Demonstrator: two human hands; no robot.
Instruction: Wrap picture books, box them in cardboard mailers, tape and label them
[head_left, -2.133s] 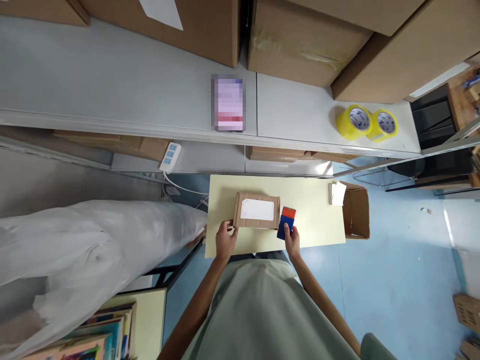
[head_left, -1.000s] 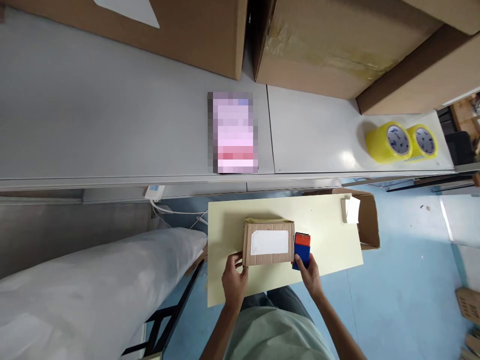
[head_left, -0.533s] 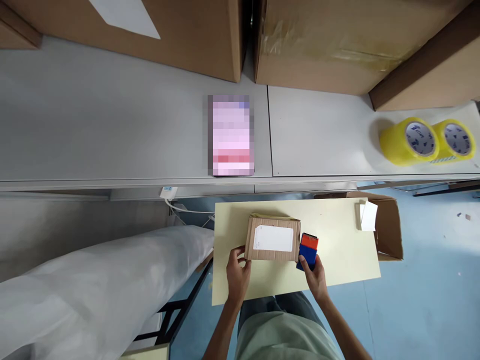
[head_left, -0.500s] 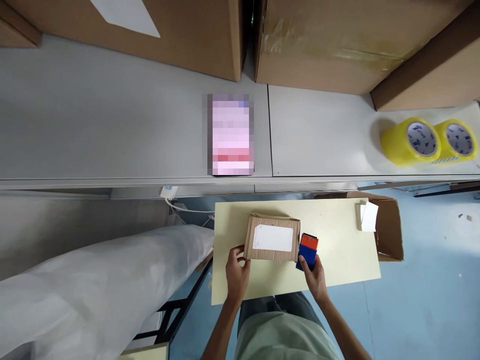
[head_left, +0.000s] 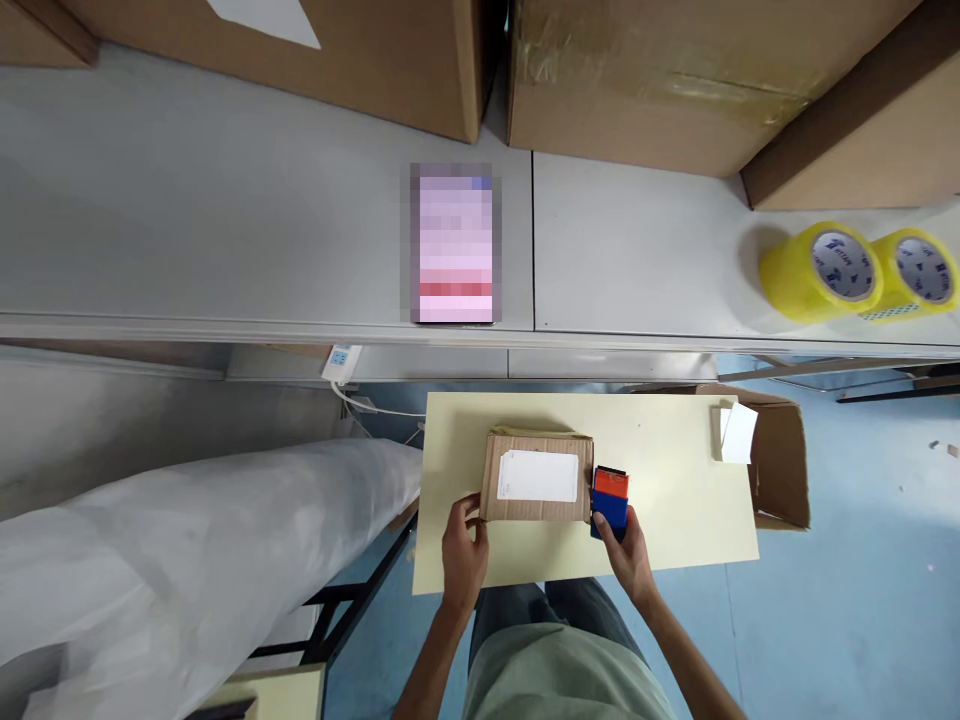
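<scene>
A small cardboard box [head_left: 535, 510] with a white label [head_left: 538, 475] on its top lies on the cream tabletop [head_left: 675, 520]. My left hand [head_left: 465, 548] holds the box at its lower left corner, fingers along the left side and thumb near the front edge. To the right of the box, my right hand [head_left: 628, 552] grips a blue-and-red block-shaped item [head_left: 610, 505] with a dark strip at its far end; its exact kind I cannot tell. That item stands close beside the box's right side, and whether they touch is unclear.
White slips [head_left: 738, 434] lie at the tabletop's right end, by an open carton [head_left: 780, 465]. A grey shelf [head_left: 300, 250] above bears large cartons [head_left: 622, 90], a blurred-out screen [head_left: 456, 240] and yellow tape rolls [head_left: 821, 272]. A white wrapped roll [head_left: 225, 550] is at left.
The view has shifted slightly, so the shelf sits higher in the picture. Both hands keep their holds, and the blue-and-red item has turned a little more upright in the picture.
</scene>
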